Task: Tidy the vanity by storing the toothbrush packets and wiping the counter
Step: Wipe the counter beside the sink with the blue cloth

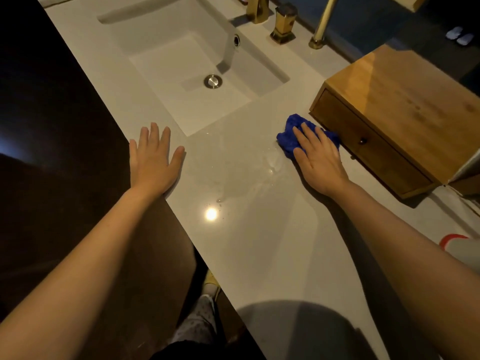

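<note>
On the wet counter (259,229), right hand (318,158) presses flat on crumpled blue cloth (291,137).

left of the wooden drawer box (405,110) the counter (246,242) lies open up to the sink (166,61), with only a blue cloth (291,139) touching the box's front.

Hands: two, a left hand (153,157) and a right hand (318,158), both flat with fingers spread.
Cloths: one blue cloth (296,137), under the right hand.
Sinks: one rectangular sink (145,42), with one round drain plug (213,81) and one overflow hole (236,40).
Gold taps: one spout (255,7) and one handle (284,22) could be counted.
Wooden drawer boxes: one wooden drawer box (405,100), with one drawer knob (362,141).
Counters: one white counter (259,242).
Toothbrush packets: none could be counted.
</note>
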### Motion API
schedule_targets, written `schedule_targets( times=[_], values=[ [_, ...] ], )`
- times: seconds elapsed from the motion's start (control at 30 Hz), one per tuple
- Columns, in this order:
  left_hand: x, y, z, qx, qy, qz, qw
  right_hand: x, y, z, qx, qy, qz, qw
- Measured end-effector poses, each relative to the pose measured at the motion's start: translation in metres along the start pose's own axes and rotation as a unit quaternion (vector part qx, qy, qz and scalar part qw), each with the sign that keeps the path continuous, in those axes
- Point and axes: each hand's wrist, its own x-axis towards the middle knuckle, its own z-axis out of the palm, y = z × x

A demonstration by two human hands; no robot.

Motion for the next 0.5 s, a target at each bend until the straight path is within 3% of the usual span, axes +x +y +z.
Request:
schedule_targets(
  times=[0.17,0.5],
  values=[
    [-0.001,0.002,0.004,0.008,0.022,-0.008,1.000,0.022,-0.007,0.004,-0.022,0.052,0.043,0.997],
    [-0.001,0.004,0.010,-0.007,0.033,-0.022,0.999,0.060,-0.052,0.025,-0.018,0.080,0.184,0.979]
  ],
)
